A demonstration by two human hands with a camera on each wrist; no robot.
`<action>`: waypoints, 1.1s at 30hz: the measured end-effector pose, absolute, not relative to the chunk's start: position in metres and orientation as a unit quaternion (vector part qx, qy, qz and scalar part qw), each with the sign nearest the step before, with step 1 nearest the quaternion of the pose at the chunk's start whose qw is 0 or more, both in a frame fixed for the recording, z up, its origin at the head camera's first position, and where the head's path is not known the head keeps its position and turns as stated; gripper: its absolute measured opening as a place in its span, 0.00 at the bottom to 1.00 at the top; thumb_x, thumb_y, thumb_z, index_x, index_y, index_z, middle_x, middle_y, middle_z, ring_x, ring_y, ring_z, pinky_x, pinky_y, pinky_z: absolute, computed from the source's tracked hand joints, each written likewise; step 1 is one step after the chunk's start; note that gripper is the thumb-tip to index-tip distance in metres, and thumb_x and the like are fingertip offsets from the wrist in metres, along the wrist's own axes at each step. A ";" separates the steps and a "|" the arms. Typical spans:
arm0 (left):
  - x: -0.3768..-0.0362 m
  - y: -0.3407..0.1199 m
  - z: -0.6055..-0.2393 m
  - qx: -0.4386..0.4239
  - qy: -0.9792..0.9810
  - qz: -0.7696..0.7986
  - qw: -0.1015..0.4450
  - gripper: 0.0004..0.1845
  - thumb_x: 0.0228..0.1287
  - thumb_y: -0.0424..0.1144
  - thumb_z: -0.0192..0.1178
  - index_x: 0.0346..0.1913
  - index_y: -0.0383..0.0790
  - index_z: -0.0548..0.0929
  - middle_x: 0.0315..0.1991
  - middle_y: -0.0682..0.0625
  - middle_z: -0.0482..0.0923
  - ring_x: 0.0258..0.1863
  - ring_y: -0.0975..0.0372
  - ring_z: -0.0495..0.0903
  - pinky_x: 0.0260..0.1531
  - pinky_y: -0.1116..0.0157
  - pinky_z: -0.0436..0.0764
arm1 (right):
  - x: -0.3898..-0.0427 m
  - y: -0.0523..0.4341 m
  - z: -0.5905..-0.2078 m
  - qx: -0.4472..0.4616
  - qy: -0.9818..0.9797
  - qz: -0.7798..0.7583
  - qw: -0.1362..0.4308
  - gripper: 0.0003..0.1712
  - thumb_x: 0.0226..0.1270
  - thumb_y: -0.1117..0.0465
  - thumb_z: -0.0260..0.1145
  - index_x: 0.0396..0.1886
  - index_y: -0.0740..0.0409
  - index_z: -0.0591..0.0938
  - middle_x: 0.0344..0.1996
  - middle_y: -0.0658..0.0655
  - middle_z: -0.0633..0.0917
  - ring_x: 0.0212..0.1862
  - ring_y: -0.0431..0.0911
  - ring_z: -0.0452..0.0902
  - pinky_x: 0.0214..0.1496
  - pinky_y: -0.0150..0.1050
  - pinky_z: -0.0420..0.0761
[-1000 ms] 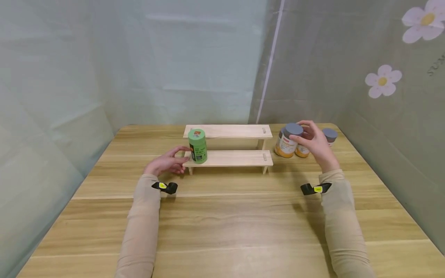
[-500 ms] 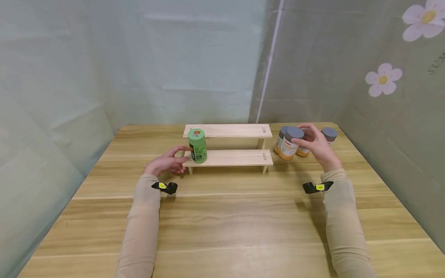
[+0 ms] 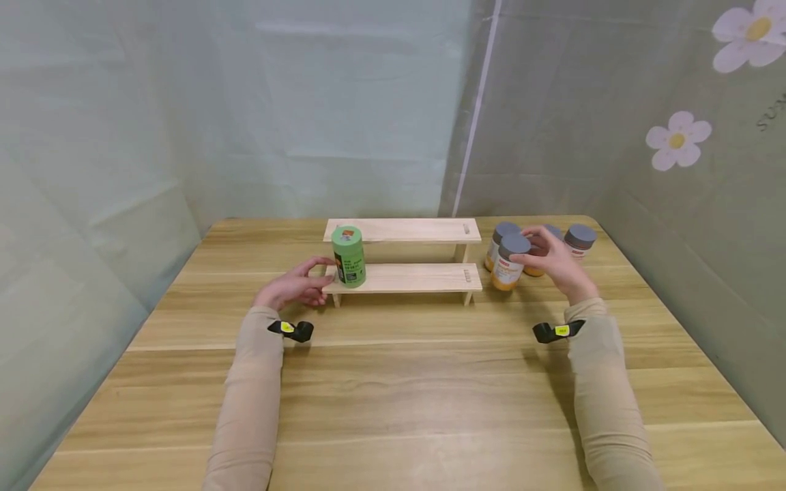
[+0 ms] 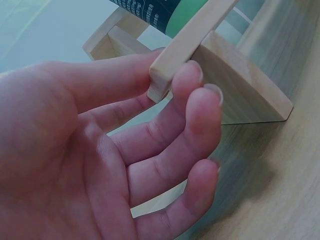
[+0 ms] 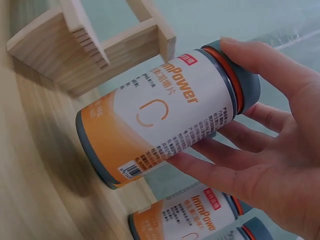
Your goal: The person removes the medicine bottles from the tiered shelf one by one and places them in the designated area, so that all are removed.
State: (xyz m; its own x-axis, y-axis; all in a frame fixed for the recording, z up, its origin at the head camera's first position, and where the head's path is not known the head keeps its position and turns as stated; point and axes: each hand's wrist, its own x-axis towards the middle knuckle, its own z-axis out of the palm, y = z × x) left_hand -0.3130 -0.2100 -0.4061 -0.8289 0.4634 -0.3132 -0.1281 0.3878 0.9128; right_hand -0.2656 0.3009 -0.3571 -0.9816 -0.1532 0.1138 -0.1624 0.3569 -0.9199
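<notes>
In the head view, my left hand [image 3: 299, 285] holds the left end of the lower shelf [image 3: 411, 278] of a small two-step wooden rack. The left wrist view shows thumb and fingers pinching the board's end [image 4: 182, 47]. Just beside that hand, a green-lidded green bottle [image 3: 351, 262] stands upright on the lower shelf. Right of the rack, my right hand [image 3: 560, 264] grips a supplement bottle [image 5: 155, 110] around its grey lid. Its label is white and orange, and its base is close over the table. The fingers' far ends are partly hidden behind the bottle.
Several matching bottles stand behind and beside the right hand, one at the back [image 3: 503, 230] and another at the far right [image 3: 579, 240]. The rack's upper shelf [image 3: 399, 230] rises behind the lower one. Curtain-like sheets [image 3: 344, 102] enclose the wooden table [image 3: 399, 409].
My right hand has drawn its supplement bottle toward the front, exposing more of the bottles behind. The left hand, rack and green bottle have stayed put.
</notes>
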 end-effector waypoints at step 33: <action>-0.313 -0.209 -0.405 0.106 0.782 0.548 0.276 0.32 0.73 0.47 0.54 0.73 0.47 0.53 0.30 0.50 0.78 0.29 0.63 0.80 0.37 0.63 0.82 | -0.266 0.323 -0.365 0.089 -0.861 0.497 -0.064 0.35 0.68 0.54 0.65 0.72 0.55 0.64 0.60 0.54 0.73 0.54 0.29 0.71 0.51 0.25 0.75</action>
